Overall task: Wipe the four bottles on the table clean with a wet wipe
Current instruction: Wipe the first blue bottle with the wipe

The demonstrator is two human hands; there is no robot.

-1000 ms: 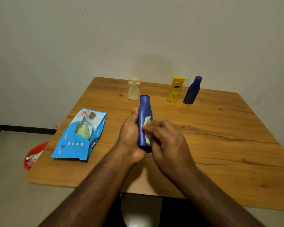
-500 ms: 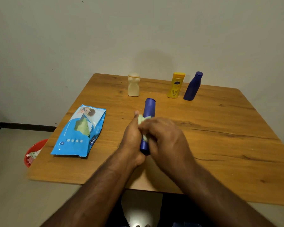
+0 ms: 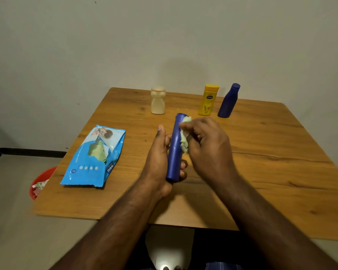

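A: Head view: plain wall, wooden desk (image 3: pixel 261 172). Which step?

B: Wiping the blue bottle (image 3: pixel 175 151), held above the desk in the left hand (image 3: pixel 158 162) grip; right hand (image 3: pixel 207 145) pinches the wet wipe (image 3: pixel 184 141) (near the cap end). Next, probably rotate it.

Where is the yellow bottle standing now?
The yellow bottle stands upright at the table's far edge, between the cream bottle and the standing blue bottle.
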